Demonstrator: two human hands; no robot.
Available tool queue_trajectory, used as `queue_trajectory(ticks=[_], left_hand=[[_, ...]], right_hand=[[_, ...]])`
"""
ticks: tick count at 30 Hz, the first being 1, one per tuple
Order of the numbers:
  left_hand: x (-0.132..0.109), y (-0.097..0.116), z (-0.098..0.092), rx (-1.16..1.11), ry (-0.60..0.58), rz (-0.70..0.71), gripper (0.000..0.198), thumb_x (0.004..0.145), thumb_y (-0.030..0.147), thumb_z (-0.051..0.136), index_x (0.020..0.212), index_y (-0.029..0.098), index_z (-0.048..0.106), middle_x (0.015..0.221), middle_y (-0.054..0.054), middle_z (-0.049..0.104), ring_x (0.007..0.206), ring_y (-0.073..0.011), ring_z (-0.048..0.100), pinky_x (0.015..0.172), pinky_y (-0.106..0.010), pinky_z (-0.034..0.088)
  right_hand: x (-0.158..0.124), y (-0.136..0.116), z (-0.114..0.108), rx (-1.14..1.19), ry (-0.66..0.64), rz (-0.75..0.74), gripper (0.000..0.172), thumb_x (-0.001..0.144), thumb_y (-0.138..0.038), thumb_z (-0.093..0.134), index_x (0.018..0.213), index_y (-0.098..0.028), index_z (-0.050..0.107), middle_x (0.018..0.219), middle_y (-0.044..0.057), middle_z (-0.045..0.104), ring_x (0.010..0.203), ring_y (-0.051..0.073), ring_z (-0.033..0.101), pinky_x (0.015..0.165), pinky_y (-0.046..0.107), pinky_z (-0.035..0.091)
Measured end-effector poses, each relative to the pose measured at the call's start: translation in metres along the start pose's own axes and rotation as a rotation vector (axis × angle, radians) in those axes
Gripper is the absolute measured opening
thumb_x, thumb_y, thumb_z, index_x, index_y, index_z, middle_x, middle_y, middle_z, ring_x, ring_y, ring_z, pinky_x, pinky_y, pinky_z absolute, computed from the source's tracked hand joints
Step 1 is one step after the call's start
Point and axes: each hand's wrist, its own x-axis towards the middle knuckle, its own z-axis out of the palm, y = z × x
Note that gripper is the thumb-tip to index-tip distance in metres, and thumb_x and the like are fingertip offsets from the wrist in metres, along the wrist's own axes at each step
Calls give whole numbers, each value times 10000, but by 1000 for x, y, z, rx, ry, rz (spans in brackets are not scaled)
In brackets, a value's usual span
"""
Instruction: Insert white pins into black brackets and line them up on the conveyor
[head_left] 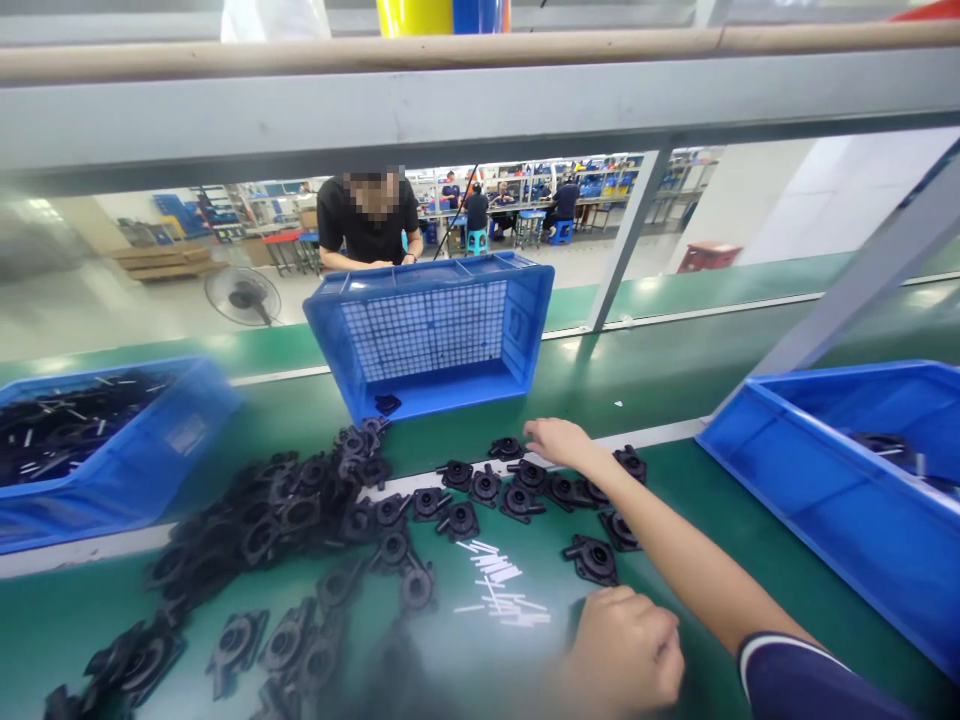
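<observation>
Your right hand (pixel 556 440) open, fingers resting on black housings (pixel 517 490), your left hand (pixel 626 655) fisted, contents unclear, white pins (pixel 501 585) on green desk (pixel 675 400).

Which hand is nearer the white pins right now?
Left. The left hand is a closed fist just right of the white pins, near the table's front edge. The right hand is reached farther back, over the row of black parts beyond the pins.

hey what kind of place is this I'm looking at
Most likely a factory assembly line. A long green workbench carries a spread of identical black plastic parts and blue crates, and behind a person across the bench, more workers sit at rows of tables.
</observation>
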Motion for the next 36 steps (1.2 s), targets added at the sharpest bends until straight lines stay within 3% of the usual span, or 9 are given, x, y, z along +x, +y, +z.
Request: queue_trajectory(ticks=[6, 11, 14, 18, 23, 27, 30, 33, 36], left_hand=[[2, -2, 0, 42, 9, 35, 163, 690, 268, 549, 630, 194, 417, 579, 27, 554, 528, -121, 491, 472, -268, 329], [4, -3, 0, 36, -8, 32, 170, 700, 267, 548, 627, 192, 414, 579, 26, 560, 531, -123, 503, 466, -267, 321], [3, -3, -1, 17, -17, 5, 100, 712, 239, 539, 656, 200, 466, 605, 17, 580, 572, -140, 531, 491, -273, 340], [3, -1, -5, -24, -17, -22, 23, 728, 197, 530, 742, 213, 532, 660, 9, 609, 616, -156, 546, 535, -285, 372], [4, 6, -11, -32, -9, -25, 56, 750, 161, 513, 734, 209, 536, 645, 4, 599, 605, -149, 535, 548, -280, 365], [2, 13, -14, -15, -32, -11, 70, 760, 164, 514, 705, 204, 531, 619, 1, 581, 594, -142, 521, 549, -278, 357], [0, 16, -14, 8, -77, 9, 72, 754, 164, 518, 694, 199, 539, 604, 1, 581, 575, -136, 518, 533, -277, 346], [-5, 16, -11, 29, -124, 23, 66, 736, 195, 541, 671, 193, 537, 603, 9, 595, 570, -127, 534, 523, -268, 354], [-8, 16, -7, 38, -164, 55, 100, 731, 259, 563, 658, 194, 539, 631, 27, 633, 574, -120, 560, 516, -260, 378]], right_hand=[[42, -35, 11, 33, -23, -39, 232, 846, -240, 558, 1057, -172, 627, 1025, 123, 676, 975, 244, 627, 763, 299, 451], [42, -16, 6, 49, 13, 10, 222, 871, -280, 520, 1056, -193, 605, 1016, 103, 675, 960, 240, 628, 735, 293, 449], [23, 19, -5, 43, 51, 123, 245, 902, -314, 461, 1083, -193, 575, 1007, 113, 668, 956, 249, 623, 735, 307, 442], [-26, 81, -13, 27, 46, 323, 264, 912, -332, 437, 1083, -179, 569, 1010, 131, 660, 946, 255, 622, 730, 308, 438], [-106, 137, 10, 18, -56, 531, 230, 883, -279, 484, 1004, -127, 607, 984, 177, 663, 927, 283, 633, 724, 331, 445], [-147, 144, 43, 60, -148, 587, 189, 861, -279, 519, 949, -152, 628, 1007, 152, 670, 920, 295, 643, 677, 323, 446], [-155, 136, 55, 95, -175, 559, 169, 851, -291, 542, 937, -175, 630, 988, 118, 682, 906, 273, 652, 653, 297, 439], [-146, 127, 46, 93, -138, 513, 239, 886, -328, 481, 1005, -161, 605, 993, 139, 678, 917, 286, 647, 662, 316, 437], [-118, 113, 18, 97, -44, 403, 303, 913, -366, 412, 1038, -144, 576, 969, 153, 676, 899, 293, 643, 671, 333, 433]])
